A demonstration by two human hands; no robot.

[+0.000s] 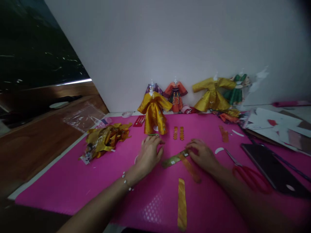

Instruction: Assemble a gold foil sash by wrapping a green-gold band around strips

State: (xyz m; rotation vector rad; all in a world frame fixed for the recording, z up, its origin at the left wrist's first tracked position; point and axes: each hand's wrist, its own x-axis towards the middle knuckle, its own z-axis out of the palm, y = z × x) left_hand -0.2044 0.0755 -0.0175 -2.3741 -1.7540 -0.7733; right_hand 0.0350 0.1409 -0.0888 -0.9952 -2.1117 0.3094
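My right hand (pixel 201 154) has its fingertips closed on the upper end of a green-gold strip (pixel 173 160) with small white patches, lying slantwise on the pink mat. An orange-gold fabric strip (pixel 190 168) crosses it and runs toward me. My left hand (pixel 150 152) rests on the mat with thumb and fingers apart, holding nothing visible. Its fingertips are by a small green item (pixel 153 135), partly hidden, at the hem of a shiny yellow doll robe (pixel 155 111). Nearer to me lies a loose gold strip (pixel 182 205). Two short patterned orange strips (pixel 178 133) lie beyond my hands.
Red-handled scissors (pixel 251 176) and a dark phone-like slab (pixel 273 170) lie on the right. A heap of gold fabric scraps (pixel 104 139) is on the left. Small dressed figures, including a yellow robe (pixel 212 94), stand along the wall. Papers (pixel 274 124) are piled far right.
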